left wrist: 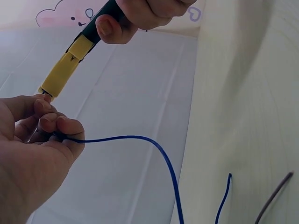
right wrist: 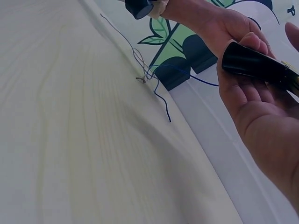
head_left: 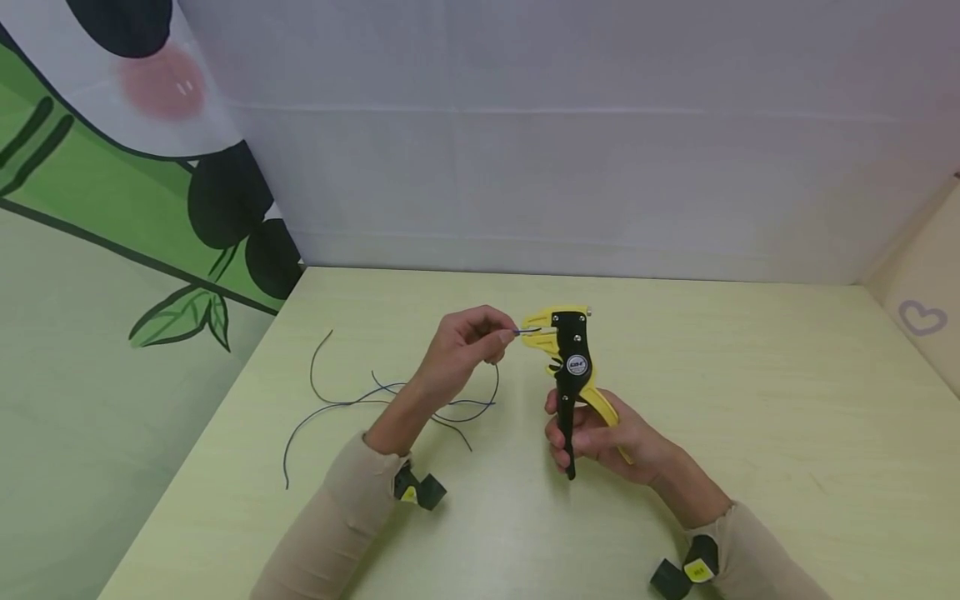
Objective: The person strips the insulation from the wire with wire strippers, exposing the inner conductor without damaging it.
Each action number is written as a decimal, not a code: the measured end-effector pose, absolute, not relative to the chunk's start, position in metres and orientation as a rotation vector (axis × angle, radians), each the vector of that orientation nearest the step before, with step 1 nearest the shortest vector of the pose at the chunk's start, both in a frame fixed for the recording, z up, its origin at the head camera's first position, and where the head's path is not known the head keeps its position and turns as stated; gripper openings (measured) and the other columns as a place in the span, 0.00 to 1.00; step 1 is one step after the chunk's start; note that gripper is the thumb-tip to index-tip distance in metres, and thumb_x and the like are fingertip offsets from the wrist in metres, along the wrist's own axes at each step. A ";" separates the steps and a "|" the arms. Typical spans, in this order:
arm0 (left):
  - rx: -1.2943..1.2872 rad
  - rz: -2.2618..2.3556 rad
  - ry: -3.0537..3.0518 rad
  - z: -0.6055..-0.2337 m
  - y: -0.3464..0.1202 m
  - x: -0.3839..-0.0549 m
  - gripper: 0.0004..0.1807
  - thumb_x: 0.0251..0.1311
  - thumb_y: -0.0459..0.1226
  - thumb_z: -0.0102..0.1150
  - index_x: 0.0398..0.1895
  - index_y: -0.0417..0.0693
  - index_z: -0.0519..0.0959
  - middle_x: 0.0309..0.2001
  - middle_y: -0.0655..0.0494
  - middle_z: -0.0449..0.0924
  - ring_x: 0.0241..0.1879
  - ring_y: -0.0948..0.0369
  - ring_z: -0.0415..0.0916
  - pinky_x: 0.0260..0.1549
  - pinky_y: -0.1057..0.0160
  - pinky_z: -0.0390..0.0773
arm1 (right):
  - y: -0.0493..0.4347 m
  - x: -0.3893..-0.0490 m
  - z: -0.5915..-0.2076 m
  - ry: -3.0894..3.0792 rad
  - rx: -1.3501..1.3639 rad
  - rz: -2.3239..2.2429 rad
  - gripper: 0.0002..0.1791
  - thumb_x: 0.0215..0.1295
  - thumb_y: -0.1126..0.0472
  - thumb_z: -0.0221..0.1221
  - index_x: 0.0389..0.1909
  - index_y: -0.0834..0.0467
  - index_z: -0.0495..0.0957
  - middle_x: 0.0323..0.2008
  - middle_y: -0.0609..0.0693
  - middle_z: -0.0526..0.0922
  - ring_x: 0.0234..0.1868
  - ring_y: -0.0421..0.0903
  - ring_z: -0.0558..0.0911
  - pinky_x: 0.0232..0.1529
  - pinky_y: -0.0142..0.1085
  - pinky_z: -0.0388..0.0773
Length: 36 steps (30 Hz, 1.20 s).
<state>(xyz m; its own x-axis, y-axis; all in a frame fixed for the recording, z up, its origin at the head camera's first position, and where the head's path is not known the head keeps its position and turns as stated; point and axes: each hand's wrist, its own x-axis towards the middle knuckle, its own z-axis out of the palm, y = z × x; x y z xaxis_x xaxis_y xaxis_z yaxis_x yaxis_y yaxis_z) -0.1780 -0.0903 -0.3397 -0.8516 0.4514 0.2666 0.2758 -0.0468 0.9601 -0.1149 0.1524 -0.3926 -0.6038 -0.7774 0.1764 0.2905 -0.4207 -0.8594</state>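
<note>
My left hand pinches a thin blue wire near its end, between thumb and fingertips. The wire's short end reaches into the gap between the yellow jaws of a black and yellow wire stripper. My right hand grips the stripper by its handles, the fingers round the black handle and the palm behind the yellow lever. The tool stands upright above the table, jaws toward the left hand. In the left wrist view the rest of the blue wire curves down from the fingers.
Several loose wires, blue and dark, lie tangled on the pale wooden table, left of and beneath the left forearm. A white cloth backdrop rises at the table's back edge, and a printed cartoon sheet hangs at the left.
</note>
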 end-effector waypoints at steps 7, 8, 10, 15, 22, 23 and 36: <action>0.816 2.022 2.083 -0.340 -0.091 -0.178 0.10 0.68 0.27 0.50 0.44 0.24 0.76 0.25 0.63 0.70 0.26 0.64 0.66 0.30 0.67 0.69 | 0.153 -0.114 -0.392 1.147 -0.743 -2.055 0.16 0.67 0.72 0.52 0.54 0.57 0.67 0.36 0.45 0.83 0.36 0.41 0.82 0.46 0.35 0.79; 0.814 2.022 2.083 -0.340 -0.091 -0.178 0.10 0.68 0.27 0.50 0.44 0.24 0.76 0.25 0.62 0.70 0.26 0.64 0.66 0.30 0.67 0.69 | 0.153 -0.114 -0.392 1.150 -0.741 -2.054 0.16 0.67 0.72 0.52 0.54 0.57 0.67 0.35 0.45 0.83 0.35 0.41 0.82 0.45 0.35 0.79; 0.813 2.022 2.085 -0.339 -0.091 -0.177 0.10 0.68 0.27 0.50 0.44 0.24 0.75 0.24 0.62 0.70 0.26 0.64 0.66 0.30 0.67 0.69 | 0.153 -0.114 -0.392 1.154 -0.736 -2.054 0.16 0.67 0.72 0.52 0.53 0.57 0.67 0.35 0.45 0.83 0.35 0.41 0.81 0.45 0.35 0.79; 0.806 2.020 2.093 -0.339 -0.090 -0.178 0.10 0.68 0.27 0.50 0.44 0.25 0.76 0.25 0.62 0.70 0.26 0.64 0.66 0.30 0.67 0.69 | 0.153 -0.115 -0.392 1.160 -0.728 -2.049 0.16 0.67 0.71 0.52 0.53 0.57 0.67 0.35 0.45 0.83 0.35 0.41 0.81 0.45 0.35 0.79; 0.828 2.024 2.083 -0.340 -0.090 -0.178 0.09 0.68 0.26 0.50 0.43 0.25 0.76 0.25 0.63 0.70 0.26 0.64 0.65 0.30 0.67 0.69 | 0.153 -0.115 -0.392 1.171 -0.741 -2.043 0.15 0.67 0.71 0.53 0.52 0.57 0.67 0.34 0.45 0.82 0.34 0.42 0.80 0.44 0.35 0.79; 0.831 2.026 2.080 -0.340 -0.090 -0.178 0.09 0.68 0.26 0.50 0.43 0.25 0.76 0.25 0.64 0.70 0.26 0.64 0.65 0.29 0.67 0.68 | 0.153 -0.115 -0.392 1.174 -0.743 -2.043 0.14 0.67 0.71 0.53 0.52 0.57 0.67 0.34 0.45 0.82 0.34 0.42 0.80 0.43 0.35 0.79; 0.813 2.009 2.077 -0.340 -0.090 -0.178 0.09 0.68 0.27 0.51 0.43 0.24 0.76 0.24 0.63 0.70 0.26 0.64 0.65 0.30 0.67 0.69 | 0.151 -0.113 -0.391 1.197 -0.732 -2.038 0.12 0.68 0.74 0.51 0.47 0.57 0.68 0.29 0.42 0.79 0.28 0.41 0.75 0.37 0.34 0.77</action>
<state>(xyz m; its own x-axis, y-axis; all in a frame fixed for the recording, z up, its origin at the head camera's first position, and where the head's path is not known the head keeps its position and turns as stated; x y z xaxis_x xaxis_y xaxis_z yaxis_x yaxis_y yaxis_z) -0.1778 -0.0901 -0.3401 -0.8440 0.4667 0.2642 0.2796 -0.0375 0.9594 -0.1129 0.1515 -0.3905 -0.6290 -0.7655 0.1353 0.2548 -0.3674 -0.8945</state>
